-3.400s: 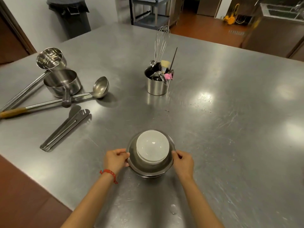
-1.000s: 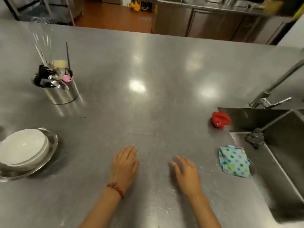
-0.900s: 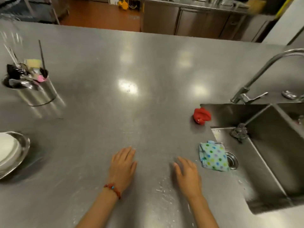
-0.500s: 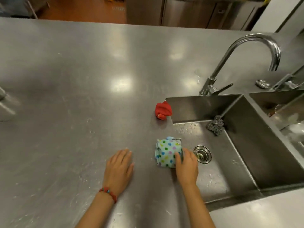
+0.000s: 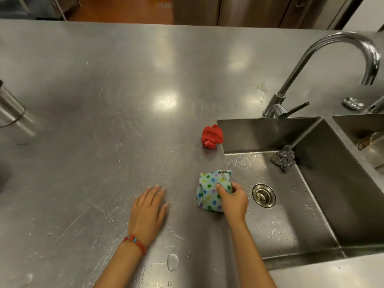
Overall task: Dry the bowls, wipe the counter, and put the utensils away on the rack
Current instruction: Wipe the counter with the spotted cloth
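A light blue cloth with coloured dots lies bunched at the counter's edge beside the sink. My right hand grips it, thumb on top and fingers curled round its right side. My left hand rests flat on the steel counter, fingers straight, a red bead bracelet on the wrist. Water drops and streaks dot the counter near my hands. The bowls are out of view. Only the side of the steel utensil pot shows at the left edge.
A crumpled red cloth sits at the sink's near corner. The sink basin holds a steel wool scrubber and a drain. A curved faucet rises behind it. A second basin lies at far right.
My view swung right from the bowls and utensil pot to the sink. My right hand reached the dotted cloth and closed round it. The left hand stayed flat on the counter.
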The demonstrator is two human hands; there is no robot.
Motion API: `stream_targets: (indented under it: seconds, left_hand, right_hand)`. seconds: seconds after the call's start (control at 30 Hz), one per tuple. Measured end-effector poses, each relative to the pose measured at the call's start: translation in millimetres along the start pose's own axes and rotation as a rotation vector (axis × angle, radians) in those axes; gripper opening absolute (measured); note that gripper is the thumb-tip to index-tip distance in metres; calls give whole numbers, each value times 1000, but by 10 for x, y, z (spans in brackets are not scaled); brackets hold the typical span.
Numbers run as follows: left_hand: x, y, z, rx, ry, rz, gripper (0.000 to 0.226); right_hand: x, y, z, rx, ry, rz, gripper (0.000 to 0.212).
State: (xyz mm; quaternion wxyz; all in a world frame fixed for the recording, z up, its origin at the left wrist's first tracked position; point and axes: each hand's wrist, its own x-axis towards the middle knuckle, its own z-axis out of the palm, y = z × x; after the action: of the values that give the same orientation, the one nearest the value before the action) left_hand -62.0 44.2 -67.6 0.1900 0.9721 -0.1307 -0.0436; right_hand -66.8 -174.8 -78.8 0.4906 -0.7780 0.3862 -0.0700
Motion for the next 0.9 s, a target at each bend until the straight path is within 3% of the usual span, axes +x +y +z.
stream_targets:
  seconds: [0.17, 0.4, 0.53, 0.6, 0.73, 0.83, 0.9]
  left_hand:
    - [-155, -230, -85, 4, 12, -36, 78]
    - [-587, -816, -332, 18, -11, -80, 77]
    - [-916, -1251, -387, 36, -6, -74, 77]
    - [-1007, -1352, -416, 34, -50, -55, 71]
    - [-1086, -1555, -326, 2, -47, 3, 40]
    - [-1106, -1675, -207, -26, -97, -14, 47]
    - [-1094, -1732, -136, -1, -105, -9, 50]
  right_hand:
    - [-347, -97, 153, 174, -126, -11, 40]
    - [-1225, -123, 692, 390, -375, 37, 15]
    - [-1716, -24, 973, 337, -351, 62, 16]
    - [-1868, 59, 1027, 153, -231, -11, 12]
    - [-2098, 154, 1169, -384, 19, -337, 50]
    - [-2132, 198, 1320, -660, -140, -599, 52]
    - [-2107, 246, 1400, -802, -188, -658, 49]
